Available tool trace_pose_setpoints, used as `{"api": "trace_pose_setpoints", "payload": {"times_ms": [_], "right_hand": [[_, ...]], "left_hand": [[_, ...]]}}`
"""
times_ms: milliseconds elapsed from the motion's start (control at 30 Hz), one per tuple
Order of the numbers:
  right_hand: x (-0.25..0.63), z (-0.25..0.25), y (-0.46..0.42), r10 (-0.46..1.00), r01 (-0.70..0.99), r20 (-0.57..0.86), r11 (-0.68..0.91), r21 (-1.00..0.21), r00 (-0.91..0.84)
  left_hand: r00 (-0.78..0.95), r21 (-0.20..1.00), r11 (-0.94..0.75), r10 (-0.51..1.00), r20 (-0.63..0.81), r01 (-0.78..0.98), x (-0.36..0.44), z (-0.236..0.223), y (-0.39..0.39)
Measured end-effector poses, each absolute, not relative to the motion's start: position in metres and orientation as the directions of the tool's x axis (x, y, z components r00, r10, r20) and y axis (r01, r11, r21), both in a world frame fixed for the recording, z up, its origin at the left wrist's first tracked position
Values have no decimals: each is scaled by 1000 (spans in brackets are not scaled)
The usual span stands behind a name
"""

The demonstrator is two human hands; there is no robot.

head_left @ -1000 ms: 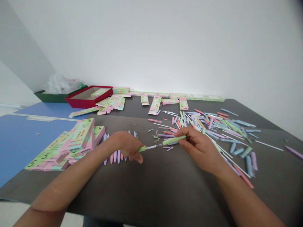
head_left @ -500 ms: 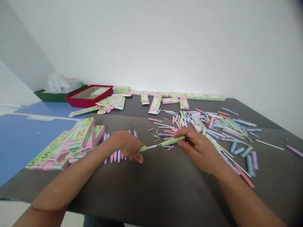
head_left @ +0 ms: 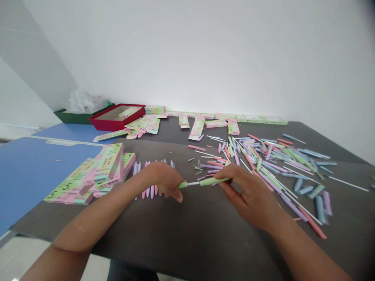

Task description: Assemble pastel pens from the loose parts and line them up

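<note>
Fingers pinched on both sides here in the head view! The right hand [head_left: 249,195] grips one green barrel [head_left: 211,181]; the left hand [head_left: 168,181] closes on one green end piece [head_left: 183,185]. One white refill [head_left: 192,184] spans between them, above the tabletop [head_left: 190,234]. Best, I'd judge: a light grip, everything in line, so that thin refill doesn't bend. Counting up: one red tray [head_left: 107,125], one dark-green tray [head_left: 73,118]; the loose pen parts [head_left: 268,152], too jumbled to number.
</note>
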State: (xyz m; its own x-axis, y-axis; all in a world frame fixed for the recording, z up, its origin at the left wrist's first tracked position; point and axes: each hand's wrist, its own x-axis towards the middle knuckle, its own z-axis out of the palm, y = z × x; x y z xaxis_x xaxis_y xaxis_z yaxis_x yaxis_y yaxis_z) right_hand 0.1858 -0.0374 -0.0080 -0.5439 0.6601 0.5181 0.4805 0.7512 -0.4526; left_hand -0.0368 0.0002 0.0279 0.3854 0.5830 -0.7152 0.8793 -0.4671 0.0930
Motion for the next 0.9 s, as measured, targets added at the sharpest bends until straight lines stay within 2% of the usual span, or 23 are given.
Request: {"api": "trace_pose_setpoints", "payload": {"times_ms": [100, 233, 700, 900], "right_hand": [[186, -9, -39, 650, 496, 499, 760, -420, -573], [180, -14, -40, 653, 505, 466, 758, -414, -597], [160, -30, -44, 671, 433, 497, 739, -516, -551], [159, -32, -45, 699, 464, 493, 714, -524, -519]], "left_hand": [[333, 55, -462, 546, -769, 885, -34, 30, -1], [315, 17, -460, 580, -751, 888, -31, 32, -3], [361, 45, -499, 560, -746, 866, -30, 24, -3], [333, 23, -487, 560, -759, 873, -28, 25, -4]]}}
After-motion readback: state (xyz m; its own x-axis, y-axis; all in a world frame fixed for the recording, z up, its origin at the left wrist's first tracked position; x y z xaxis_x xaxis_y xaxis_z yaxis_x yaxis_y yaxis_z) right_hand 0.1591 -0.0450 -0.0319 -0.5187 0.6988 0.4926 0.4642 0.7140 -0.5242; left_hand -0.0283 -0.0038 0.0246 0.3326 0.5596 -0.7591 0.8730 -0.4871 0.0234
